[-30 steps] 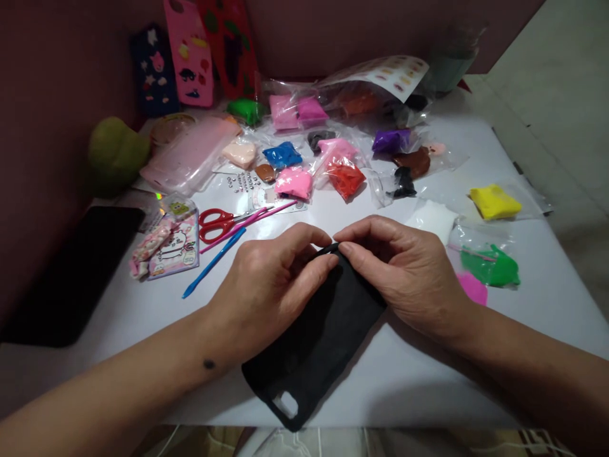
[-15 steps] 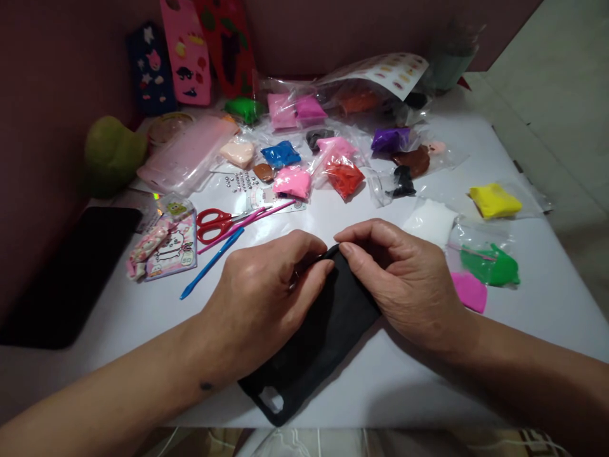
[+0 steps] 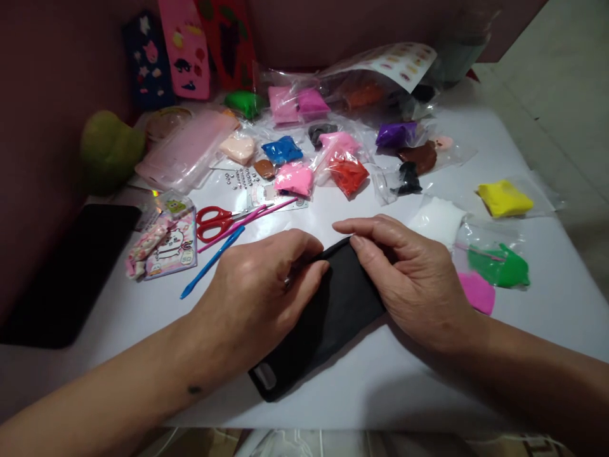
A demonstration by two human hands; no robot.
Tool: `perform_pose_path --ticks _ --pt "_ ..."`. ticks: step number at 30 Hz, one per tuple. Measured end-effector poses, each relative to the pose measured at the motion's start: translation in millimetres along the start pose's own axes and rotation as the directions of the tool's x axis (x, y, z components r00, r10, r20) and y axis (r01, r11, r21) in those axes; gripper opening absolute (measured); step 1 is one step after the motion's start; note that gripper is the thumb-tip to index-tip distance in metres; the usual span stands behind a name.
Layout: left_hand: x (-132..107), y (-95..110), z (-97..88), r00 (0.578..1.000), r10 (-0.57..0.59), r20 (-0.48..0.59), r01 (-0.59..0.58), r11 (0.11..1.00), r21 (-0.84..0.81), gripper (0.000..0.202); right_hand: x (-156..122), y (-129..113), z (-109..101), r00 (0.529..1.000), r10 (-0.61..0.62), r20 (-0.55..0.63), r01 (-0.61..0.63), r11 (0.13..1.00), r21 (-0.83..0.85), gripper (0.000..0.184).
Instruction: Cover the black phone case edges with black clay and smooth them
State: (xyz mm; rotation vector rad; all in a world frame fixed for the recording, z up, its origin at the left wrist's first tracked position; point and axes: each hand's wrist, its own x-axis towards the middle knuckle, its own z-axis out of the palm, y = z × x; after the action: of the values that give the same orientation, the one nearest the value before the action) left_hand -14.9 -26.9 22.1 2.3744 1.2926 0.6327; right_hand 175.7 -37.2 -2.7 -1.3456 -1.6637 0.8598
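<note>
A black phone case (image 3: 337,308) is tilted between my two hands near the front of the white table, its camera cutout at the lower left end. My left hand (image 3: 266,285) pinches its upper left edge between thumb and fingers. At the far right corner, my right hand (image 3: 409,279) grips the edge with thumb and index finger, the other fingers curled behind. Left of my hands lie a blue modelling tool (image 3: 212,261), pink sticks (image 3: 259,219) and red-handled scissors (image 3: 216,223).
Bagged clay lies across the table (image 3: 323,412), including red (image 3: 349,176), yellow (image 3: 505,198) and green (image 3: 499,265) pieces. A clear pink case (image 3: 185,152) and a dark phone-like slab (image 3: 71,273) are at left. Decorated cases (image 3: 184,51) lean against the back wall.
The black case has turned a little, its lower end rising from the table's front edge. My right hand has shifted slightly right, and the gap between the hands has widened.
</note>
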Motion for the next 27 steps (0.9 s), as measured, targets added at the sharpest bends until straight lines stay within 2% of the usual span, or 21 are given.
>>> perform_pose_path --ticks 3,9,14,19,27 --pt "0.3 -2.0 0.4 1.000 0.005 0.002 -0.005 1.000 -0.009 0.011 2.6 0.5 -1.0 0.999 0.031 0.024 -0.031 0.999 0.032 0.019" --pt "2.0 -4.7 4.3 0.999 0.008 0.033 -0.007 0.999 -0.044 0.014 10.1 -6.2 -2.7 0.964 0.190 0.187 -0.223 0.958 0.180 0.005" --pt "2.9 -2.7 3.5 0.998 -0.010 0.065 0.016 0.995 -0.095 0.015 11.2 -8.0 -4.3 0.935 0.245 0.258 -0.303 0.928 0.218 0.008" --pt "4.8 -1.0 -0.8 0.994 -0.052 0.096 0.064 0.989 -0.136 0.014 13.0 -8.3 -5.0 0.932 0.280 0.231 -0.327 0.924 0.199 0.007" --pt "4.2 -2.3 0.0 0.998 -0.009 0.057 0.014 0.996 -0.086 0.016 12.7 -7.8 -4.3 0.943 0.268 0.199 -0.306 0.931 0.197 0.009"
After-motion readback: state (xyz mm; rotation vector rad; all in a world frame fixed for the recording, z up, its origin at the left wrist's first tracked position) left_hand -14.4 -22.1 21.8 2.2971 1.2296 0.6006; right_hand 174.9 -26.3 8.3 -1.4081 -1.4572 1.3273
